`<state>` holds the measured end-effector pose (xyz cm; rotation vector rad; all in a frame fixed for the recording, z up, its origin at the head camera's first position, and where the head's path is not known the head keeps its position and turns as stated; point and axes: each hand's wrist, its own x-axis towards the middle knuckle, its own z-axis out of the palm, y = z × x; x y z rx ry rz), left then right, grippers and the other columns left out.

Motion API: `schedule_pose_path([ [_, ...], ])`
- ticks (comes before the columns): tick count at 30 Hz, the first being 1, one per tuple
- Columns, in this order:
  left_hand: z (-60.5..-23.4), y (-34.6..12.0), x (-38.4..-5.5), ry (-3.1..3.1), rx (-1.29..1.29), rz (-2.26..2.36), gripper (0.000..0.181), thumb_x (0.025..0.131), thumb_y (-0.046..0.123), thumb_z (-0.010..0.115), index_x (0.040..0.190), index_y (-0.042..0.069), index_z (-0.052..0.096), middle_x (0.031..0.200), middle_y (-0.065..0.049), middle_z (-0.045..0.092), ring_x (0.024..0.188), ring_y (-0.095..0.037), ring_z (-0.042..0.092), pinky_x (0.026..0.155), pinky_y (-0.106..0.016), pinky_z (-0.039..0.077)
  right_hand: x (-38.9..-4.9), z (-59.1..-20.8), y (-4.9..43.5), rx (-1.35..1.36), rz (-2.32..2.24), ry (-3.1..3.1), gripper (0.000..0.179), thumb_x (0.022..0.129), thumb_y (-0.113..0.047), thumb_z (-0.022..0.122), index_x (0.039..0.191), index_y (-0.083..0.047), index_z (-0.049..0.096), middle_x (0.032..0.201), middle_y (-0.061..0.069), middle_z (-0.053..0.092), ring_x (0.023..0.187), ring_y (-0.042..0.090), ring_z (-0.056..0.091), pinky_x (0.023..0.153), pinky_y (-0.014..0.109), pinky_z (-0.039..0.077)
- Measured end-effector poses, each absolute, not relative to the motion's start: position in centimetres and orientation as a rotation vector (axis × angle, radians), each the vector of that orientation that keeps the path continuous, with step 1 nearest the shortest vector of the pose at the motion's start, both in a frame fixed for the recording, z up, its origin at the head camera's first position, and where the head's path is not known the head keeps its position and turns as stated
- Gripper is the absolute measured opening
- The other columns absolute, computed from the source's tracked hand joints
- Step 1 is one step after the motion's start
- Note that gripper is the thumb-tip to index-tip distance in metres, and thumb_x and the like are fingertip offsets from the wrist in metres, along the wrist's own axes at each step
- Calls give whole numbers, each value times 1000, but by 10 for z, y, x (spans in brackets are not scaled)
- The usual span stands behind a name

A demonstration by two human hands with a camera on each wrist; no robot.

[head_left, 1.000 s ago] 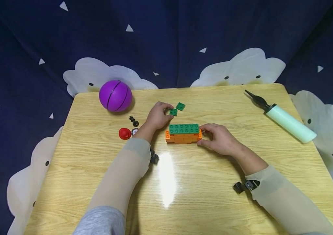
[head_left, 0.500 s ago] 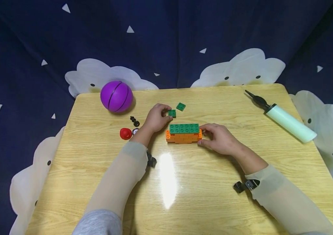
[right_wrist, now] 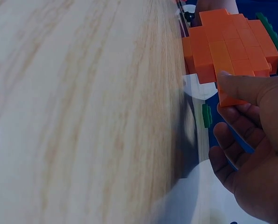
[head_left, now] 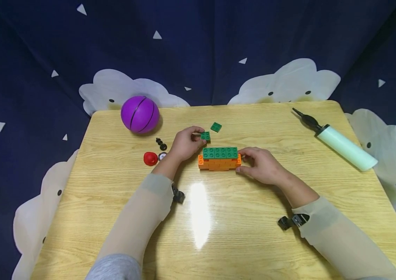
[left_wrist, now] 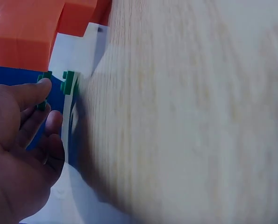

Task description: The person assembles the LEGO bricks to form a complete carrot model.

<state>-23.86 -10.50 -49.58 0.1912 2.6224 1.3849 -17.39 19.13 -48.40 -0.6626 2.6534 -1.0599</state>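
Note:
In the head view my left hand pinches a small square green toy brick between thumb and fingers, just behind the left part of a block structure. The left wrist view has this brick raised off the table. The structure has a stepped orange body with a row of green bricks on top. My right hand holds its right end; in the right wrist view the thumb lies against the orange bricks. Another square green brick lies flat on the table behind the held one.
A purple ball sits at the back left. Near it lie a black knobbed piece, a red cap-like piece and a small round white-faced piece. A hand pump lies at the right on the wooden table.
My left hand has drawn the green brick slightly left and nearer to me, away from the other loose green brick. The right hand and the structure stay in place.

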Motion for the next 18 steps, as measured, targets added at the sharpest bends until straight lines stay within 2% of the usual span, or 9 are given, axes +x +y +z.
schedule_pose_path([
  [6, -493, -109, -233, 2602, 184, 1425, 36, 96, 20, 77, 131, 16, 68, 106, -4, 68, 93, -19, 64, 69, -33, 55, -174, -484, 191, -645, -1058, 2649, 56, 88, -24, 86, 135, -2, 64, 129, 15, 67, 109, 30, 64, 92, 48, 53],
  [18, -480, -116, -220, 2629, 229, 1433, 37, 95, 23, 79, 130, 20, 68, 128, 3, 65, 104, -16, 65, 82, -36, 57, -173, -483, 190, -654, -1061, 2657, 55, 88, -23, 86, 134, -3, 65, 128, 14, 68, 108, 29, 64, 91, 47, 53],
])
